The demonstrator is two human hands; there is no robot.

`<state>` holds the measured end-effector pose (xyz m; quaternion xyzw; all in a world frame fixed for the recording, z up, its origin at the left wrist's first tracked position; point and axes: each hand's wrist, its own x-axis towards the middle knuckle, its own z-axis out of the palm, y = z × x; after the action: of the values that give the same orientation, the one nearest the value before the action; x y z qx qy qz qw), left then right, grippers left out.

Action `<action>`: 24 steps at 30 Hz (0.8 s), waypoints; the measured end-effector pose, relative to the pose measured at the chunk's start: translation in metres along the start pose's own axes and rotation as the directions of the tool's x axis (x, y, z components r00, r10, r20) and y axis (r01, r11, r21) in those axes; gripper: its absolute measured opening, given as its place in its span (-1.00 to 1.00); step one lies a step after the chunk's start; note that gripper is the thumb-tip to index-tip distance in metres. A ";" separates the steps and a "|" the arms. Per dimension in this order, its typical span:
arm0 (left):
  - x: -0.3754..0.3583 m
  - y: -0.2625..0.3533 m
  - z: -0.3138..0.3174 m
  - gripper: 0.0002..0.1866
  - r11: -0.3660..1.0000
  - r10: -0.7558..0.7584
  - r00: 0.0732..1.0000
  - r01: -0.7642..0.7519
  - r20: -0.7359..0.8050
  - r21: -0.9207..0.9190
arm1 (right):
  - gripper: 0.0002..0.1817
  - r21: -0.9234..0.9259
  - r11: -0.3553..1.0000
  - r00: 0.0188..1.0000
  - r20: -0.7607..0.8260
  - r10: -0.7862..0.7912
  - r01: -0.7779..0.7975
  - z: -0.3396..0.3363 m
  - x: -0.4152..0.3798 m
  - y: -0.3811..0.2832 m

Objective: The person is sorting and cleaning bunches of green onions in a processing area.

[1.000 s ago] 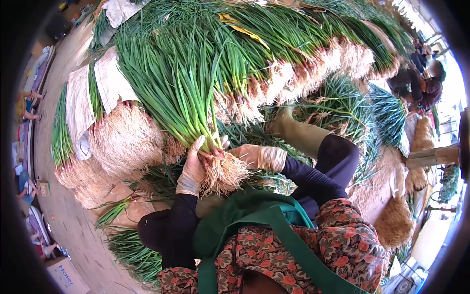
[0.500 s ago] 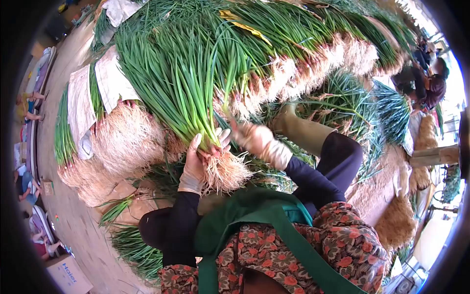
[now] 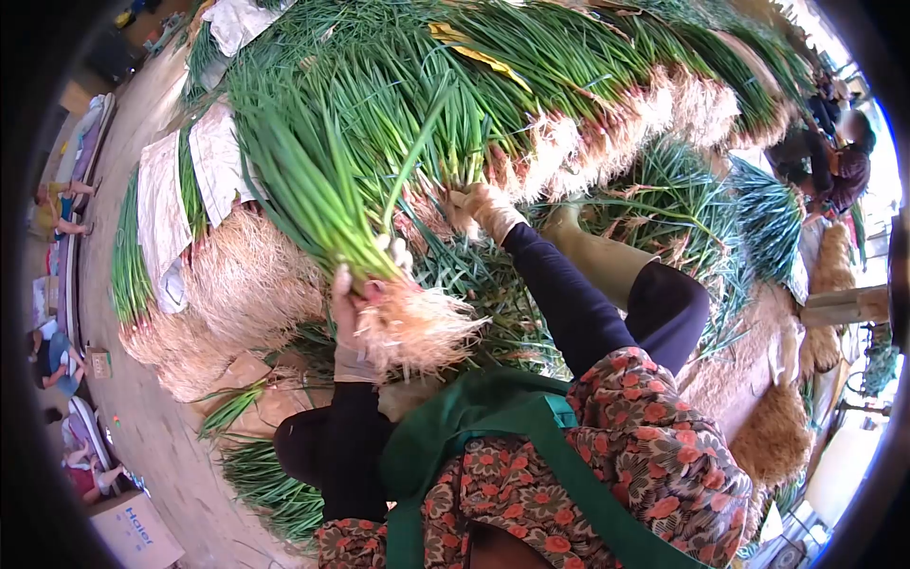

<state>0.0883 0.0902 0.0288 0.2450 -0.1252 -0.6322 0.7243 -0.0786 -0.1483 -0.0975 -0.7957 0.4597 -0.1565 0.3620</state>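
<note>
My gloved left hand (image 3: 353,318) is wrapped round a thick bunch of green onions (image 3: 332,204) near its base. The long leaves lean up and left, while the pale roots (image 3: 417,327) hang over my lap, slightly blurred. At the near edge of the large heap, my gloved right hand (image 3: 491,211) has its fingers closed round the lower stems of some green onions (image 3: 464,171). Those fingers are partly hidden among the roots and stems.
Rooted bundles (image 3: 246,275) partly under white sacks (image 3: 161,204) lie at left. Loose greens (image 3: 664,199) surround my boot (image 3: 588,251) at right. A wooden post (image 3: 844,306) juts in from the right. Another person (image 3: 844,166) sits at far right; a Haier carton (image 3: 137,531) stands lower left.
My right hand has moved from beside the held bunch up and forward to the heap. My left hand has shifted slightly left with the bunch, whose leaves tilt further left.
</note>
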 end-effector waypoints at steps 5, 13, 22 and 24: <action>-0.004 -0.024 -0.007 -0.47 0.992 -0.076 0.988 0.089 -0.133 0.094 | -0.63 0.422 0.906 0.982 0.155 -0.107 0.032 -0.031 -0.051 -0.048; -0.009 -0.020 0.003 -0.48 0.969 -0.154 0.975 0.180 -0.159 0.167 | -0.69 0.561 0.795 0.739 0.429 -0.519 0.232 0.000 -0.147 -0.076; -0.011 -0.022 0.007 -0.52 0.969 -0.132 0.981 0.158 -0.145 0.190 | -0.61 0.884 0.255 0.905 0.420 -0.066 -0.392 -0.010 -0.102 -0.115; -0.013 -0.024 0.008 -0.54 0.982 -0.118 0.984 0.136 -0.132 0.132 | -0.63 0.885 0.232 0.905 0.423 -0.039 -0.404 -0.013 -0.109 -0.126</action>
<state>0.0621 0.0995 0.0251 0.3416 -0.1082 -0.6504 0.6698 -0.0660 -0.0222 0.0111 -0.3609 0.2851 -0.2111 0.8625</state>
